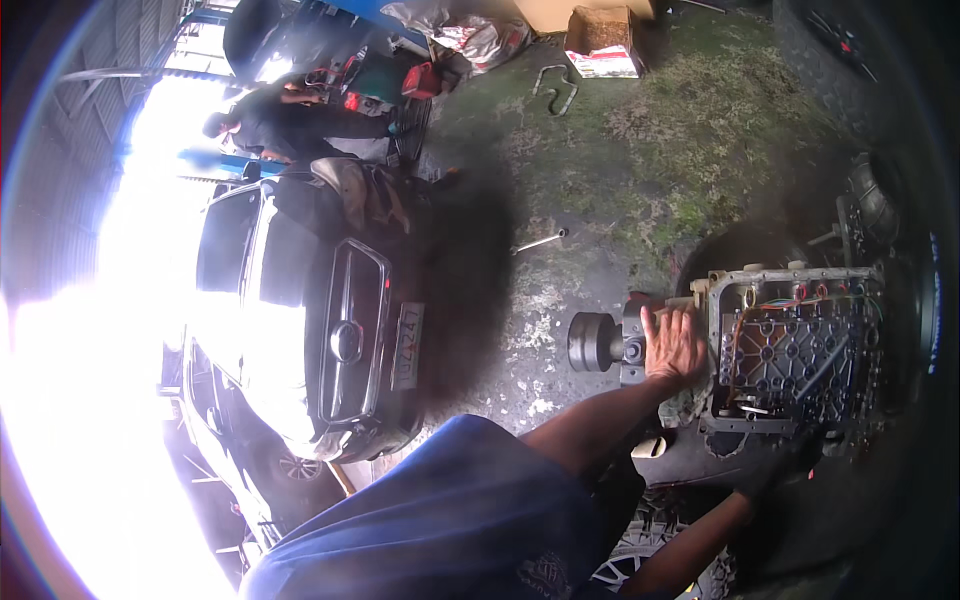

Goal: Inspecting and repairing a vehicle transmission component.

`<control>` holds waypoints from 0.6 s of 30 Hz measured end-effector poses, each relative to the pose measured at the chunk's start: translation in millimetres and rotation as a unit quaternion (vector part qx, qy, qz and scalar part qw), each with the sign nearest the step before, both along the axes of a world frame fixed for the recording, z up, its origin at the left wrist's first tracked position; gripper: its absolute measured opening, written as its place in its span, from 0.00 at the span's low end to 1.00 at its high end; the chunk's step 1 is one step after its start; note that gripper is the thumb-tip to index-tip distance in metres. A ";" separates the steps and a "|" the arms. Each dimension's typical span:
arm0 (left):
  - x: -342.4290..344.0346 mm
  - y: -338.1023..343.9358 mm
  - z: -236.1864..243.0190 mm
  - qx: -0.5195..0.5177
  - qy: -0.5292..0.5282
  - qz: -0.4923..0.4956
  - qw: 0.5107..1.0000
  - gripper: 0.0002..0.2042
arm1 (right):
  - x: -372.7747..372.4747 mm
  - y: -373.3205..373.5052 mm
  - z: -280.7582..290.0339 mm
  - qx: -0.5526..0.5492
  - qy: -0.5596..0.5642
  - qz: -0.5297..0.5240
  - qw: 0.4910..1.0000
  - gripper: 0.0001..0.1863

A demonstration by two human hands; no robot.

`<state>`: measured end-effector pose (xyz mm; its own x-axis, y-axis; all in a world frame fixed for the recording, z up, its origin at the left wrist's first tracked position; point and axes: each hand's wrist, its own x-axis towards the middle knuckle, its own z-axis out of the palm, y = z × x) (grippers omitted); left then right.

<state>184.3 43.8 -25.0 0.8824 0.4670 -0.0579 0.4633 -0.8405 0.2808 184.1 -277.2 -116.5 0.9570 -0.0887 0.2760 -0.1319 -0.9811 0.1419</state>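
Mottled green-grey workshop floor (580, 180) surrounds an opened transmission (800, 345) at three o'clock. Probably heavy and rigid, perhaps oil-slick, it should be held by its thick cast rim (790, 275); its thin coloured wires (815, 303) look fragile. Left hand (675, 348) lies on the dark output flange (630, 370), fingers slightly fanned; I cannot tell whether it grips underneath. Right hand (785, 468), shadowed at the transmission's six o'clock edge, is unreadable too. At one o'clock, a cardboard box (605, 64) holds loose brown bits (602, 26).

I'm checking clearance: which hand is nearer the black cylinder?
Left: the left hand is on the metal block beside the black cylinder; the right hand is farther right, by the housing.
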 end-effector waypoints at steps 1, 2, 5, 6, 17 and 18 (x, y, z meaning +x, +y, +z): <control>1.2 0.8 5.5 -0.012 0.037 -0.003 0.999 0.28 | -2.9 -0.4 12.2 0.066 -0.110 0.114 0.985 0.21; 1.3 0.6 10.6 -0.024 0.075 -0.007 0.997 0.29 | -4.7 -0.5 11.5 0.064 -0.109 0.114 0.985 0.21; 3.1 -1.8 7.4 -0.019 0.052 -0.009 0.998 0.27 | -7.3 -8.2 3.8 0.216 -0.041 0.099 0.970 0.34; 5.1 -7.9 6.1 -0.028 0.040 -0.011 0.999 0.25 | -9.4 -23.8 -4.3 0.202 -0.039 0.086 0.975 0.34; -11.2 16.5 -56.1 0.190 -0.027 -0.090 0.977 0.24 | -23.1 89.3 52.1 0.383 -0.053 -0.089 0.918 0.16; -9.4 30.6 -58.0 0.226 -0.013 -0.082 0.971 0.24 | -2.3 89.7 72.4 0.322 -0.048 -0.107 0.939 0.19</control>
<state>174.9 74.5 -82.9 0.9455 0.2925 0.1432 0.3104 -0.9425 -0.1242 181.8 -187.5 -44.2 0.8717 -0.4546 0.1831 -0.3176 -0.8086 -0.4953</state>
